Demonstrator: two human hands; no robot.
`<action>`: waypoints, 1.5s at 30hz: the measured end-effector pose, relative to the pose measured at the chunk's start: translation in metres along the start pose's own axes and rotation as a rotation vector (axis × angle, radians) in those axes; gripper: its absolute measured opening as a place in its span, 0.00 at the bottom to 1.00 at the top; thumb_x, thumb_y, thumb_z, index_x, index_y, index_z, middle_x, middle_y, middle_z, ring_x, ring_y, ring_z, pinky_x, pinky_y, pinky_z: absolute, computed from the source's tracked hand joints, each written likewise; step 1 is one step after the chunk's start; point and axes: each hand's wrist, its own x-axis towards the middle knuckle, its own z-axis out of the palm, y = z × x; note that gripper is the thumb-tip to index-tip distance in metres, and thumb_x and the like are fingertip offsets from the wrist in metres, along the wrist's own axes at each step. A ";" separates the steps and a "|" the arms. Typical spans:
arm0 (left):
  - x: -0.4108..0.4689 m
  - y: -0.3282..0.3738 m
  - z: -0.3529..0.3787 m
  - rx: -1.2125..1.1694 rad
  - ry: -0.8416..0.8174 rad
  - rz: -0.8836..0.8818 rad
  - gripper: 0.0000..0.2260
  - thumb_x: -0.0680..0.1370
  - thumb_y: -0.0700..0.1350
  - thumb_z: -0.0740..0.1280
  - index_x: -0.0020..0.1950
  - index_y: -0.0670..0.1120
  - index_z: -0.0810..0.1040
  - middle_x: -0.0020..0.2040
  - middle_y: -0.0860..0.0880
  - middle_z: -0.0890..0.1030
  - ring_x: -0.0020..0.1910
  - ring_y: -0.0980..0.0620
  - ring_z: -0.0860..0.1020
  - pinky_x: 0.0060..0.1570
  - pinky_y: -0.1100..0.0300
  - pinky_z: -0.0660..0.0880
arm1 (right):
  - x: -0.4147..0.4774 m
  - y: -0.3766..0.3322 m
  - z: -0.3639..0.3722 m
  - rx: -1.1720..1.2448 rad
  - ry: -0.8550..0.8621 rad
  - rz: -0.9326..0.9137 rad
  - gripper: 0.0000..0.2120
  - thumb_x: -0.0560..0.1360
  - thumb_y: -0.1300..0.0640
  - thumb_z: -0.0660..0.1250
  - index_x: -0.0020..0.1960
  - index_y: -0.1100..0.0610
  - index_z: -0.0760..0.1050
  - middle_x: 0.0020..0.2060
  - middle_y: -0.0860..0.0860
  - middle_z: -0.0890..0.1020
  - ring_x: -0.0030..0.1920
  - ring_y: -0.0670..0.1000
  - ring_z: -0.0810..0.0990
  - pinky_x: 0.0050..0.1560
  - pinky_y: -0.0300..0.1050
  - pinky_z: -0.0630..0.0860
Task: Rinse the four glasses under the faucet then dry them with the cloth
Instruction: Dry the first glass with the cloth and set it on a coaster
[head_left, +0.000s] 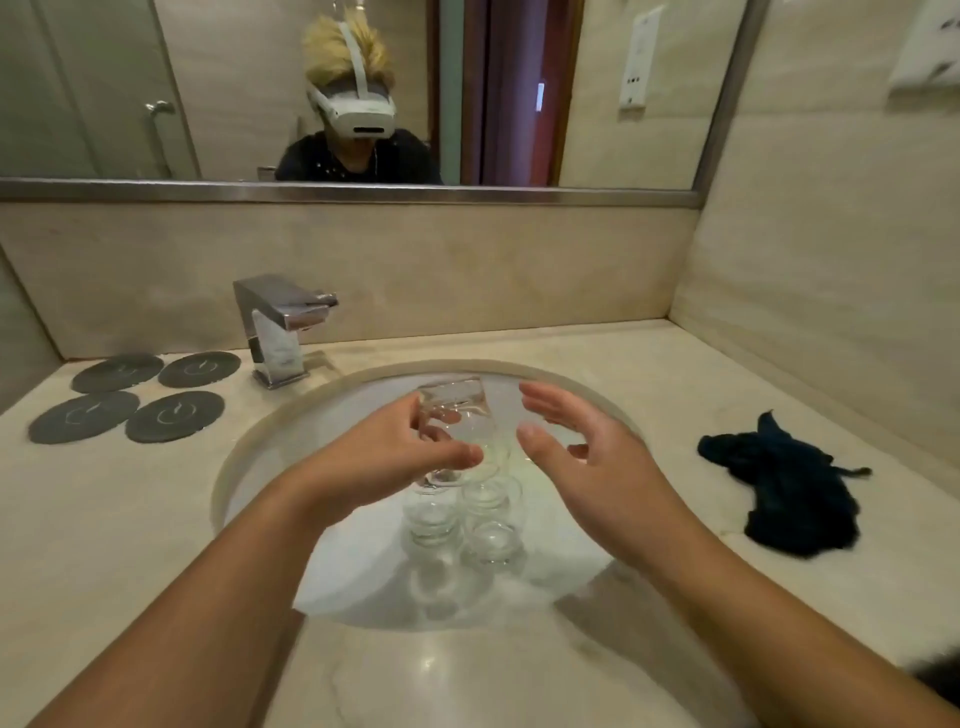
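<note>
My left hand (395, 452) grips a clear glass (457, 410), fingers and thumb curled around its lower half, and holds it above the round sink basin (228, 467) with its rim pointing away from me. My right hand (582, 457) is relaxed and open, fingers spread and palm facing the glass, just beside it but not touching.

Directly beneath both hands, other clear glasses (491, 540) stand close together in the basin. Their outlines overlap, so I cannot count them with certainty.

Beyond and to the left of my left hand, a square chrome faucet (280, 327) stands on the beige stone counter (104, 519). Further left of that hand lie 4 dark round coasters (174, 415) in 2 rows. Well to the right of my right hand, a dark crumpled cloth (784, 488) lies on the counter. Beyond both hands, a mirror (208, 78) runs along the wall.
</note>
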 end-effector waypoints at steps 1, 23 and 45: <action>-0.002 0.001 -0.002 0.066 0.030 0.012 0.34 0.61 0.63 0.81 0.64 0.55 0.79 0.53 0.51 0.87 0.53 0.53 0.87 0.62 0.49 0.82 | -0.007 0.001 -0.007 -0.097 -0.007 -0.018 0.21 0.82 0.40 0.66 0.74 0.35 0.72 0.68 0.30 0.75 0.70 0.31 0.69 0.73 0.38 0.66; 0.032 0.034 0.100 0.283 0.232 0.140 0.27 0.70 0.58 0.82 0.65 0.56 0.76 0.59 0.53 0.77 0.53 0.58 0.81 0.48 0.57 0.77 | -0.017 0.105 -0.135 -0.357 0.333 0.107 0.18 0.82 0.58 0.68 0.68 0.42 0.78 0.58 0.46 0.80 0.62 0.49 0.78 0.61 0.41 0.71; 0.028 0.031 0.088 0.194 0.477 0.261 0.27 0.69 0.56 0.79 0.61 0.70 0.69 0.56 0.62 0.78 0.53 0.65 0.78 0.49 0.71 0.76 | 0.102 0.054 -0.022 1.025 -0.038 0.213 0.18 0.79 0.54 0.70 0.66 0.62 0.78 0.52 0.57 0.85 0.50 0.54 0.84 0.45 0.46 0.79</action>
